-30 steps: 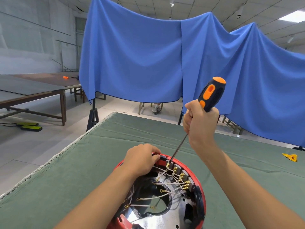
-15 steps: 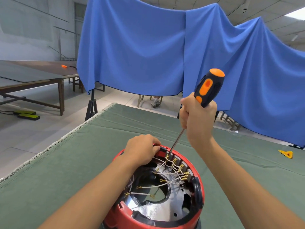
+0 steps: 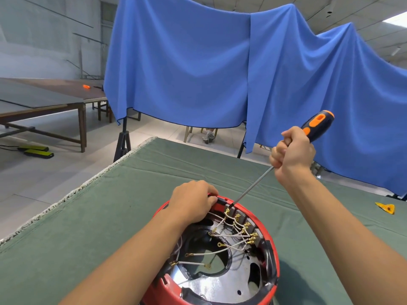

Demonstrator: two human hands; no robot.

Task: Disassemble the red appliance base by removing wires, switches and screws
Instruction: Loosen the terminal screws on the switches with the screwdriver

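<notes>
Both hands grip: right (image 3: 291, 154) the rubbery-handled screwdriver (image 3: 317, 126), left (image 3: 192, 200) the round red base's rim (image 3: 274, 247)

Single head view: we look forward and down from close above the bench (image 3: 110, 216), red base (image 3: 274, 249) at lower centre, blue cloth (image 3: 198, 73) filling the upper frame.

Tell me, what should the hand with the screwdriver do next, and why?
Probably lever gently. The right hand grips the screwdriver, whose tip sits by the brass terminals inside the red base, while the left hand holds the rim.
</notes>
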